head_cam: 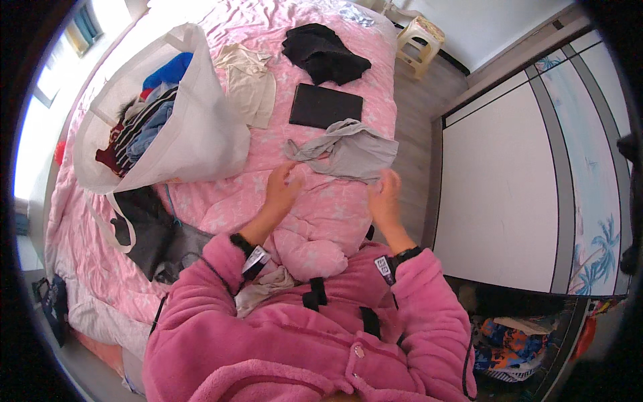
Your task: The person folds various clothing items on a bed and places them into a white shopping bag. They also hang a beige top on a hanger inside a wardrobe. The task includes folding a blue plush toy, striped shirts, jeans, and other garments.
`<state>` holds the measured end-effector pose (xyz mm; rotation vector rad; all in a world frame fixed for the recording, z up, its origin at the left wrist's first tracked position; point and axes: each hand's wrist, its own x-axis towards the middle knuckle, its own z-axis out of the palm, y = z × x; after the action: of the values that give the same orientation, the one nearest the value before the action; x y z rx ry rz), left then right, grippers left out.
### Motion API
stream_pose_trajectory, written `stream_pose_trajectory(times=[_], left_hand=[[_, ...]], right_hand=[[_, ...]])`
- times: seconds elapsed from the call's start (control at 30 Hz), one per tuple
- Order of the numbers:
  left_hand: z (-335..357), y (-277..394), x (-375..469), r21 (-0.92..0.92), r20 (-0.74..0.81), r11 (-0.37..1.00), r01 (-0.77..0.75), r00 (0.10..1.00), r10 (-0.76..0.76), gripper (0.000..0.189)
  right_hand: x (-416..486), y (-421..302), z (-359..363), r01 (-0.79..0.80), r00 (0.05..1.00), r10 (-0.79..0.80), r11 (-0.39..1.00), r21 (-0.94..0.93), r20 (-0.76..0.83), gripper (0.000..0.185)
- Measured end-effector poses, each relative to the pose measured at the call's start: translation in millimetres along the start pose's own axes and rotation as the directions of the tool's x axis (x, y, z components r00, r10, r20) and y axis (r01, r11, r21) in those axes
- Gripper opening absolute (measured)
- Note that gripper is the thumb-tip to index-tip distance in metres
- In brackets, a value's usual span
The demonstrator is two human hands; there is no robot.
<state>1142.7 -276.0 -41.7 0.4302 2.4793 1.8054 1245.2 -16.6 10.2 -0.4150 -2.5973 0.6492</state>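
Note:
A light grey garment point(359, 151), thin and crumpled, lies before me on a pink patterned quilt point(226, 201). My left hand point(282, 191) is just short of its left end, with thumb and fingers apart and nothing visible between them. At the garment's lower right edge is my right hand point(386, 198), its fingers blurred. Whether they pinch the cloth cannot be made out. Beyond the garment lie a flat black rectangular item point(326, 105) and a crumpled black garment point(326, 53).
To the left a big white bag point(211, 135) stands open, full of clothes point(145, 130). Near it are a beige garment point(251, 90) and dark grey clothing point(155, 231). A plastic stool point(419, 42) is beyond the bed, and a sliding-door wardrobe point(497, 181) flanks the right side.

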Motion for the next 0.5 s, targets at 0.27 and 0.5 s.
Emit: stream_pose_trajectory(times=[0.27, 0.5], left_hand=[[53.2, 18.6, 69.2, 0.398, 0.352, 0.907, -0.134, 0.936, -0.016, 0.049], [28.2, 15.6, 121.5, 0.345, 0.206, 0.933, -0.097, 0.978, 0.026, 0.054]], right_hand=[[36.6, 1.5, 5.3, -0.045, 0.978, 0.047, 0.999, -0.011, 0.204, 0.081], [12.4, -5.2, 47.6, 0.065, 0.744, 0.068, 0.983, -0.174, 0.665, 0.099]])
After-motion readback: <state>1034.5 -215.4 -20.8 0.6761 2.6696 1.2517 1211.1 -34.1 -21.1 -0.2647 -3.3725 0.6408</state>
